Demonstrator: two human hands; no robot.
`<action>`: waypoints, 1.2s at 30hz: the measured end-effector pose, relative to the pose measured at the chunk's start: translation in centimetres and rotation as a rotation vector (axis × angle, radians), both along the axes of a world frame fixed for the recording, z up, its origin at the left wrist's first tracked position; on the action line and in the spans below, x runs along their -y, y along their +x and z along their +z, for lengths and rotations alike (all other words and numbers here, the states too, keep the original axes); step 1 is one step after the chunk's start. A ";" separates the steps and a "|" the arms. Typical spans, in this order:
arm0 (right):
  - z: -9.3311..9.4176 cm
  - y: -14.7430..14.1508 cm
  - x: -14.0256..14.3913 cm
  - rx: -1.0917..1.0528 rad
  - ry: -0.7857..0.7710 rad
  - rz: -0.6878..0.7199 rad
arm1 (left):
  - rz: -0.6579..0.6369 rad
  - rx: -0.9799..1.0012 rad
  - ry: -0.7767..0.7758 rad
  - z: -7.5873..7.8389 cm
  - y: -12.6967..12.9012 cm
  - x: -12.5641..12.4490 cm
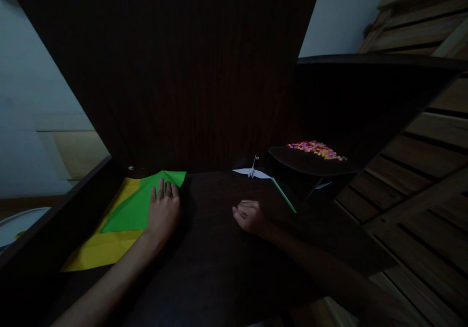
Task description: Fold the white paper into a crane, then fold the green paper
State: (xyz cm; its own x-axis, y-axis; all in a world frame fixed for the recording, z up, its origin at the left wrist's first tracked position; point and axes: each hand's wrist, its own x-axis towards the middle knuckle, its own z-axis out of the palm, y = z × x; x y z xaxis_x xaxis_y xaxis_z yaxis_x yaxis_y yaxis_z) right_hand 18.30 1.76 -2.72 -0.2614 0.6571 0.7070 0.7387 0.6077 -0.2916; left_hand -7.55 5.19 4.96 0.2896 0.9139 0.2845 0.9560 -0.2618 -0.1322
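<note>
My left hand (166,207) lies with its fingers stretched out on a green sheet of paper (131,207), near that sheet's right side. Under the green sheet is a yellow sheet of paper (106,249), showing along its left and front. My right hand (249,216) rests on the dark wooden surface, curled into a fist, with nothing visible in it. Beyond this fist stands a white folded paper crane (251,172), its wings spread, apart from the hand. A thin green strip (284,195) slants from near the crane's right wing toward me.
A dark rounded shelf (292,159) at the right bears a heap of small pink, red and yellow pieces (318,149). A tall dark wooden panel (204,73) rises behind the surface. Wooden slats (420,171) stand at the right, and a raised dark edge (62,210) runs along the left.
</note>
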 end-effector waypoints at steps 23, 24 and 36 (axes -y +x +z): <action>1.0 0.6 -0.2 -0.024 -0.130 -0.221 | -0.560 0.055 -0.498 -0.4 2.8 0.0; 1.0 0.3 0.1 -0.004 -0.116 -0.169 | -0.562 0.028 -0.527 -0.9 1.9 -0.4; -0.1 -0.6 1.2 0.314 -0.222 0.158 | -0.482 0.166 -0.320 -6.9 6.2 3.1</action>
